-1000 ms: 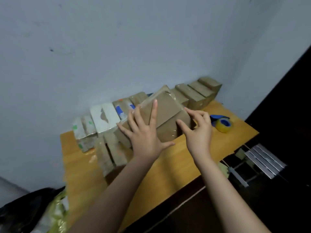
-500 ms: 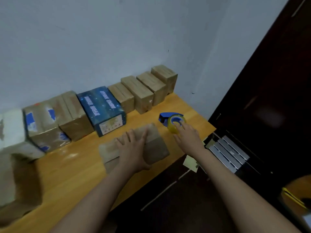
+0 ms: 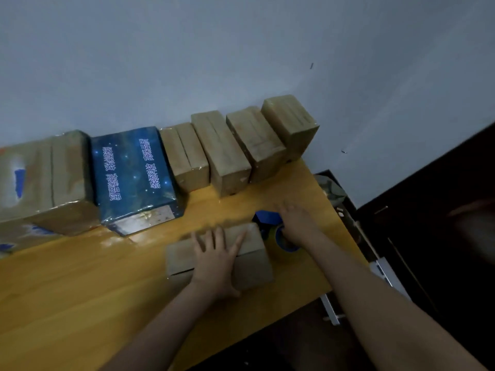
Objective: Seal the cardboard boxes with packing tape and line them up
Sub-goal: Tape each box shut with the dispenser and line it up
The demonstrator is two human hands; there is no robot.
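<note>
right hand [image 3: 297, 223] now on tape roll [image 3: 284, 244]

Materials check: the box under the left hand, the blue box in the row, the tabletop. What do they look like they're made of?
Box under the left hand: brown cardboard, matte; dull tan faces and a flap seam on the near side.
Blue box: probably printed card with a glossy film or tape wrap; starry print, sheen at the edges.
Tabletop: wood or wood-look laminate, smooth, semi-gloss; soft reflections.

Beyond your grip stands a pale grey wall [image 3: 241, 49]; beneath your grip, a yellow wooden table [image 3: 80, 290]; nearer you, dark floor [image 3: 294, 352].
</note>
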